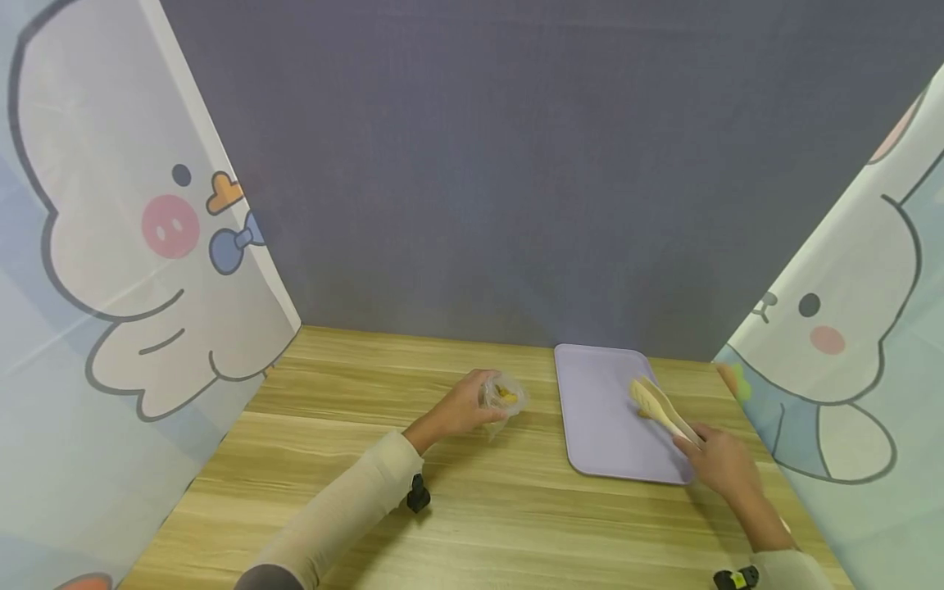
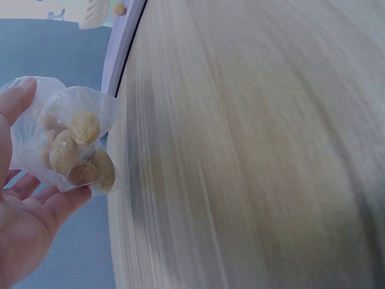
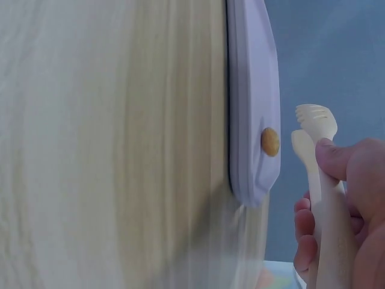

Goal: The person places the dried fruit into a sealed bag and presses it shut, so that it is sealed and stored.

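Note:
A clear plastic bag [image 1: 492, 393] is in my left hand [image 1: 460, 404], thumb and fingers curled round its sides. Several tan, wrinkled, nut-like pieces [image 2: 65, 152] lie inside the bag, which is held above the wooden table. My right hand [image 1: 726, 463] grips cream-coloured tongs [image 3: 329, 211] by their arms. One tip of the tongs has fork-like tines and the other is rounded; the tips stand a little apart with nothing between them. Below them, one tan nut-like piece [image 3: 271, 142] rests on the lilac tray [image 1: 597, 410].
The tray lies at the right of the wooden table [image 1: 472, 508], its far edge near the grey back panel [image 1: 472, 180]. Panels with cartoon animals [image 1: 111, 229] stand along both sides.

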Motion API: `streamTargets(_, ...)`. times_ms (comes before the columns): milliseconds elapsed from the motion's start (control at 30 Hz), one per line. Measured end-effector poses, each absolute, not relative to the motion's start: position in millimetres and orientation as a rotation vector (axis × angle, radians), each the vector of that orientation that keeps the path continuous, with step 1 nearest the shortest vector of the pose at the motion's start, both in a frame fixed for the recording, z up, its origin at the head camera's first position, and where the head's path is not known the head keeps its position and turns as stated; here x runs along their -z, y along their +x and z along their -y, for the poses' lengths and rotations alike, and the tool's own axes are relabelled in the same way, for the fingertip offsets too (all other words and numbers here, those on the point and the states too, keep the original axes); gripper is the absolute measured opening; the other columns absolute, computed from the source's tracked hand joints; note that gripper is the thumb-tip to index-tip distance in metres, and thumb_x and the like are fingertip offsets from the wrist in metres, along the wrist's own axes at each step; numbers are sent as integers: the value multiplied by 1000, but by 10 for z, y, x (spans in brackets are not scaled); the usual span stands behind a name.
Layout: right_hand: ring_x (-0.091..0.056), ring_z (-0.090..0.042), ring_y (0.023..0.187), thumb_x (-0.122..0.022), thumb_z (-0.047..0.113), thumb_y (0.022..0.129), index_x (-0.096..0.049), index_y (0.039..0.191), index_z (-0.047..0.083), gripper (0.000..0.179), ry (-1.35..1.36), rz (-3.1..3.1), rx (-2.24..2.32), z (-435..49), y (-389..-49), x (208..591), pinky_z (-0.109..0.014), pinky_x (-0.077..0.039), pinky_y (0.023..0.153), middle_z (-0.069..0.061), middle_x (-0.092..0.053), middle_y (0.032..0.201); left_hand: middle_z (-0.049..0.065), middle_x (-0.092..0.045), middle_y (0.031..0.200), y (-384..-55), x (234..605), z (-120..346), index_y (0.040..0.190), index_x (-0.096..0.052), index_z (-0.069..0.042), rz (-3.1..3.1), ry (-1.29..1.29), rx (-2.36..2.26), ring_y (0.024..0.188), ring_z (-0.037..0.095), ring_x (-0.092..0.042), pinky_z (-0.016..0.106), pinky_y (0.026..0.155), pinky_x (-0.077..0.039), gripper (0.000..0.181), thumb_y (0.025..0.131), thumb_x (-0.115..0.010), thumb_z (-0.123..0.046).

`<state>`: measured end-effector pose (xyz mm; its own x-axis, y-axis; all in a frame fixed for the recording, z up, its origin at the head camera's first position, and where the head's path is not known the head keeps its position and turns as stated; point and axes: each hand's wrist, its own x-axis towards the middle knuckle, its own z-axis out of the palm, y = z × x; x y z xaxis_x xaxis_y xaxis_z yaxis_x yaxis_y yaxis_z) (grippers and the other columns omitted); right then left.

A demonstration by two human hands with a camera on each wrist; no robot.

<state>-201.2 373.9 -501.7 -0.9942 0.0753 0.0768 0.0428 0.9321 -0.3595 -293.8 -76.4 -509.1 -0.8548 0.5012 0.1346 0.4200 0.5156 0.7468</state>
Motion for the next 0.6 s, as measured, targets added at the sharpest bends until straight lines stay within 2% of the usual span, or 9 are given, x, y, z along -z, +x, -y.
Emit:
streamTargets(67, -57, -27, 72, -60, 41, 101, -61, 131, -8, 58, -103, 3012, -553, -3768, -2017, 5029, -37, -41, 57, -7, -62, 75, 9, -48, 152, -2941, 5094, 765, 154, -42, -13, -2652, 806, -1263, 131, 25, -53, 47, 107, -47, 78, 90, -78, -41)
streamTargets(200, -62, -33, 77, -63, 41, 100, -62, 131, -6, 56, -114, 3007, -554, -3805, -2017, 5059, -45, -46, 59, -17, -69, 85, 9, -48, 152, -2947, 5095, 768, 154, -42, -14, -2652, 811, -1260, 130, 24, -53, 47, 106, -47, 79, 90, -77, -42)
streamTargets(300, -66, -43, 83, -65, 38, 98, -64, 127, -7, 53, -105, 2983, -541, -3819, -2011, 5083, -54, -50, 65, -27, -71, 97, 8, -48, 152, -2947, 5095, 770, 155, -41, -14, -2651, 811, -1259, 131, 24, -53, 47, 106, -47, 79, 90, -77, -43)
streamTargets(400, -66, -50, 87, -66, 34, 97, -65, 124, -9, 51, -99, 2973, -522, -3833, -2008, 5114, -59, -51, 68, -31, -71, 99, 8, -48, 152, -2945, 5095, 768, 155, -41, -14, -2646, 814, -1269, 130, 24, -53, 46, 105, -47, 80, 90, -77, -43)
streamTargets(500, -66, -50, 84, -67, 33, 96, -65, 122, -10, 51, -86, 2970, -506, -3846, -2010, 5141, -59, -51, 67, -31, -71, 97, 9, -48, 152, -2945, 5092, 767, 155, -41, -13, -2646, 817, -1269, 131, 24, -53, 46, 106, -47, 79, 90, -77, -43)
streamTargets(600, -67, -44, 80, -68, 32, 96, -65, 122, -11, 50, -79, 2970, -502, -3848, -2020, 5156, -57, -51, 66, -28, -71, 93, 9, -47, 153, -2941, 5083, 769, 155, -41, -13, -2648, 815, -1263, 133, 25, -52, 47, 107, -46, 80, 90, -77, -42)
